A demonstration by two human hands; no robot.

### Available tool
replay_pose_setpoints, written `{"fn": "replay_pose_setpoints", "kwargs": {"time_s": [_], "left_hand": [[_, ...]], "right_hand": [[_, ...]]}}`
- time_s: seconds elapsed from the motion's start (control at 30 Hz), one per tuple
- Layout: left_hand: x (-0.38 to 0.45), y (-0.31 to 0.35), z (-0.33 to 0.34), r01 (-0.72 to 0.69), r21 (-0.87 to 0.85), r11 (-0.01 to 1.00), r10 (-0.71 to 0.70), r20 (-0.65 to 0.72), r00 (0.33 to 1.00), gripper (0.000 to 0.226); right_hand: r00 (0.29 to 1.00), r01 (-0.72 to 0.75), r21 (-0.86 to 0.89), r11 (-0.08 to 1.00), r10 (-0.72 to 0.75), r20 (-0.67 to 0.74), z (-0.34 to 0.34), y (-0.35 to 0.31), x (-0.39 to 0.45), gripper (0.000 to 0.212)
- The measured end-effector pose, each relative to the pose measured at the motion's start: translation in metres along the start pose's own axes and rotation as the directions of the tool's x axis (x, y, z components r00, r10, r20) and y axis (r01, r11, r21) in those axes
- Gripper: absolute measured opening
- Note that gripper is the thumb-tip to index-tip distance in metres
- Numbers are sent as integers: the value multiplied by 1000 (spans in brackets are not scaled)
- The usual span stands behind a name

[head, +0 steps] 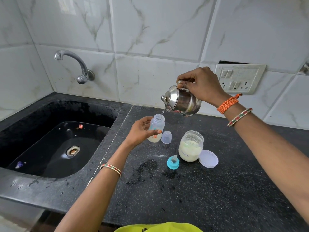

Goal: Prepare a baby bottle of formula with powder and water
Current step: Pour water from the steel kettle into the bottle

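My left hand (142, 131) grips a clear baby bottle (156, 124) standing upright on the black counter, with whitish powder or liquid at its bottom. My right hand (200, 84) holds a steel kettle (182, 101) by its handle, tilted left above the bottle. A thin stream of water (163, 113) falls from the spout into the bottle's open mouth. To the right stands an open jar of formula powder (190, 148), its clear lid (208, 159) lying beside it. The blue nipple ring (173, 162) and the clear bottle cap (166, 137) rest on the counter.
A black sink (55, 144) with a wall tap (75, 66) lies to the left. Wet patches (147, 168) mark the counter (217, 198) in front of the bottle. A switch and socket panel (239, 77) is on the tiled wall at the right.
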State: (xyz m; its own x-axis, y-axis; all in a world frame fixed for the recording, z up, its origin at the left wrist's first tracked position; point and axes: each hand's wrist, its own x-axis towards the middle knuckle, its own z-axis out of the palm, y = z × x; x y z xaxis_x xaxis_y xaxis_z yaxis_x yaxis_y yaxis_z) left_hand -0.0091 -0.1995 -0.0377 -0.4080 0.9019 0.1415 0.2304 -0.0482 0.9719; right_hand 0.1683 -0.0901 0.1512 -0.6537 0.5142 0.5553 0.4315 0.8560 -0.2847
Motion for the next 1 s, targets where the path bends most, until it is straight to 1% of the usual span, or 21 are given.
{"fn": "replay_pose_setpoints", "kwargs": {"time_s": [0.1, 0.23, 0.33, 0.47, 0.63, 0.77, 0.9, 1.0], "left_hand": [[0, -1, 0, 1, -4, 1000, -1, 7, 1000, 68], [-1, -2, 1, 4, -19, 1000, -4, 9, 1000, 62], [-1, -1, 2, -3, -46, 999, 4, 13, 1000, 68], [1, 4, 5, -6, -82, 997, 9, 30, 1000, 57], [1, 5, 5, -13, -116, 993, 17, 38, 999, 49], [0, 5, 4, -13, -139, 990, 22, 63, 998, 49], [-2, 4, 3, -1, -192, 981, 26, 129, 991, 47], [-3, 5, 2, 17, -279, 960, 32, 171, 985, 49]], "right_hand": [[1000, 0, 3, 1000, 0, 6, 0, 0, 1, 17], [1000, 4, 0, 1000, -4, 7, 0, 0, -1, 16], [1000, 15, -4, 1000, -15, -2, -2, -2, -1, 16], [1000, 18, -3, 1000, -18, -5, -3, -2, 0, 15], [1000, 27, 4, 1000, -27, -14, -3, -3, -1, 17], [999, 35, -2, 999, -35, -23, -4, -2, -4, 17], [999, 19, 52, 998, -17, -39, -3, -2, -5, 15], [999, 1, 120, 993, 5, -49, -3, 3, -4, 13]]}}
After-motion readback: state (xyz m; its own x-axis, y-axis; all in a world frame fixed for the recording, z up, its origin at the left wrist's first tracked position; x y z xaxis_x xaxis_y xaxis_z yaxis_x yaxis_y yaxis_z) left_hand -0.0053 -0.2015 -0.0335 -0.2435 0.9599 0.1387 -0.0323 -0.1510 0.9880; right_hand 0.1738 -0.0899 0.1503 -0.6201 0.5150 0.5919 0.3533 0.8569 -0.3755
